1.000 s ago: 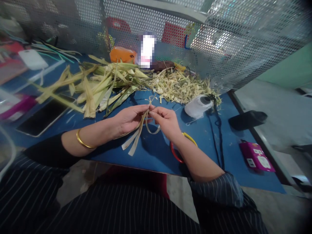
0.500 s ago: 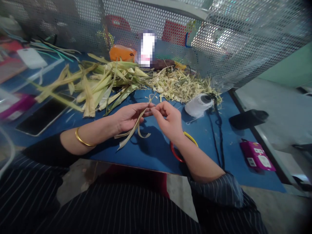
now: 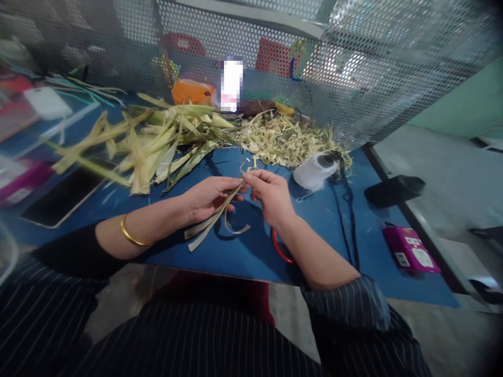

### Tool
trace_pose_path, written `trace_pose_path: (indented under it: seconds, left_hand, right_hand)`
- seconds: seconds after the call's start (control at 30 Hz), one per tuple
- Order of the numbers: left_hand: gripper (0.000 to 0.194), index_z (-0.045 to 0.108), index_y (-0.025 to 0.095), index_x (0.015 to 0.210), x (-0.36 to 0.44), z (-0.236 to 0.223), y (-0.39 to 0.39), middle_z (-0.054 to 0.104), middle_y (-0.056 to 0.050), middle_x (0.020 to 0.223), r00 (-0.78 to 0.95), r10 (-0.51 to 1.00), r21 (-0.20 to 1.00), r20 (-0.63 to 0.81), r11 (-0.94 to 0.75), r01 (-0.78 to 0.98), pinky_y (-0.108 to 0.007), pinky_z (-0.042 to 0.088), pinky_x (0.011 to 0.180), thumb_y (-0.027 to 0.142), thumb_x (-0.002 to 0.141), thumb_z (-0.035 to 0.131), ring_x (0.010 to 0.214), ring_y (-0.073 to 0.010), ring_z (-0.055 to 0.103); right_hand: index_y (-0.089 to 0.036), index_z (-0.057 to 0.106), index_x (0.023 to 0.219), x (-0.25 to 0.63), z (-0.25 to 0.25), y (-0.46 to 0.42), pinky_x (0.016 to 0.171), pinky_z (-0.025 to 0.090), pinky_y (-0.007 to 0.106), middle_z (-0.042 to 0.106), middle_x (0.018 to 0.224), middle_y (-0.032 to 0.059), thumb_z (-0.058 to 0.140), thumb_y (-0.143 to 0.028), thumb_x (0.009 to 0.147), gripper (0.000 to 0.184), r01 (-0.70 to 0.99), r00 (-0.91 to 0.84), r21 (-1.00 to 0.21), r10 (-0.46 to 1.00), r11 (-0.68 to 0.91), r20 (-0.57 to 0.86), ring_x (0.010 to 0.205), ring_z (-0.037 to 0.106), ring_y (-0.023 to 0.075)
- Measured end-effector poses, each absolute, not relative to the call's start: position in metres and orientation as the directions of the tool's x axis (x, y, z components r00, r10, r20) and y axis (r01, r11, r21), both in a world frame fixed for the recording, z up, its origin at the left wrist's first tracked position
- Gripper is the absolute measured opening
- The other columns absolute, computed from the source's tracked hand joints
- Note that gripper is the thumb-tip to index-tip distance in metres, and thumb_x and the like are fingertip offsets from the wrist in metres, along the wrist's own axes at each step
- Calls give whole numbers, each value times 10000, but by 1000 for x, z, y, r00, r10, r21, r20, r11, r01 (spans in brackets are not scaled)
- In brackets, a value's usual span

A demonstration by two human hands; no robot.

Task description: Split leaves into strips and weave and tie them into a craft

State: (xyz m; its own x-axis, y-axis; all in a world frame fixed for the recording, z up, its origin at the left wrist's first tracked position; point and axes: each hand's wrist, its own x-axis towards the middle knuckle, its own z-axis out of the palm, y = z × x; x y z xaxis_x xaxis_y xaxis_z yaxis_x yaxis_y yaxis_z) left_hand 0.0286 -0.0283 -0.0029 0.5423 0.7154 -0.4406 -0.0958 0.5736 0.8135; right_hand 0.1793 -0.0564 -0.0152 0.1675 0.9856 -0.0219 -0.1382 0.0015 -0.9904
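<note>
Several pale dried corn husk strips (image 3: 214, 220) hang in a small bunch from between my fingers, their free ends pointing down and toward me. My left hand (image 3: 210, 199) pinches the bunch near its top, palm partly turned up. At the same spot, the thumb and fingers of my right hand (image 3: 271, 196) are pressed together on the upper ends of the strips. A small loop of thin ends sticks out above the fingertips. Under my right wrist lie scissors with a red and yellow handle (image 3: 280, 248), mostly hidden.
Across the blue table (image 3: 243, 262) lie a pile of corn husks (image 3: 157, 141) and a heap of husk scraps (image 3: 286, 139). A white thread cone (image 3: 314, 172), a purple packet (image 3: 411, 248) and a black cylinder (image 3: 395, 190) sit rightward. A dark phone (image 3: 68, 191) lies left. Perforated metal panels stand behind.
My right hand has shifted up to the top of the bunch, its fingers closer to my left fingertips. The strips' hanging ends have swung left. The whole view has shifted slightly.
</note>
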Motion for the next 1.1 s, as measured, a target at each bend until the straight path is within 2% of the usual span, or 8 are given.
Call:
trace_pose_path:
  seconds: [0.07,0.13,0.23,0.37,0.5,0.73,0.97,1.1]
  left_hand:
    - [262,662,149,965,28,0,-32,652,-65,963,550,755,886,-357,460,-58,-219,507,498,303,762,725,688,-128,639]
    - [335,632,151,994,28,4,-36,641,-56,964,523,811,953,-260,302,6,-230,514,524,211,696,773,646,-116,632]
    - [252,609,139,921,28,8,-41,634,-31,880,468,856,976,-218,191,104,-221,495,504,96,698,719,535,-83,600]
    - [80,649,121,865,25,8,-45,659,-47,841,514,800,948,-311,303,102,-198,441,426,129,788,628,437,-59,556]
    - [145,700,121,923,19,1,-48,673,-67,867,577,719,892,-387,449,39,-204,447,408,205,823,636,432,-62,556]
    - [120,684,108,920,19,-1,-46,652,-49,843,484,783,891,-390,454,-16,-207,475,418,166,836,621,447,-64,560]
    - [110,650,107,892,22,-8,-48,665,-47,838,466,804,904,-369,427,-22,-208,489,424,188,819,658,467,-77,589]
    - [177,655,109,859,22,-11,-47,655,-40,819,446,819,916,-360,401,3,-188,461,404,267,798,703,470,-66,583]
  right_hand:
    - [-178,649,680,182,-14,-55,429,273,228,541,572,-49,749,-349,681,198,-123,223,-992,975,39,10,435,325,44]
    - [-181,641,675,185,-13,-52,426,273,232,493,548,-63,762,-346,666,206,-128,269,-990,963,63,27,427,305,44]
    - [-182,627,658,190,-12,-49,422,278,237,460,539,-69,771,-352,652,223,-129,325,-988,945,84,38,425,298,46]
    - [-185,620,652,194,-13,-46,415,266,241,450,536,-71,764,-378,650,241,-109,335,-991,941,77,36,423,290,48]
    - [-169,646,657,193,-15,-47,403,241,242,433,482,-74,783,-379,630,252,-108,249,-994,968,15,-13,406,291,51]
    - [-157,675,712,188,-16,-50,401,293,217,336,401,-96,714,-567,684,413,-34,130,-994,985,-107,-111,386,291,55]
    - [-156,644,628,187,-20,-51,400,288,212,464,452,-76,759,-397,658,268,27,145,-998,988,-65,-60,394,326,39]
    - [-148,689,703,188,-23,-50,400,304,211,459,439,-83,715,-339,681,194,24,137,-997,988,-68,-65,387,322,42]
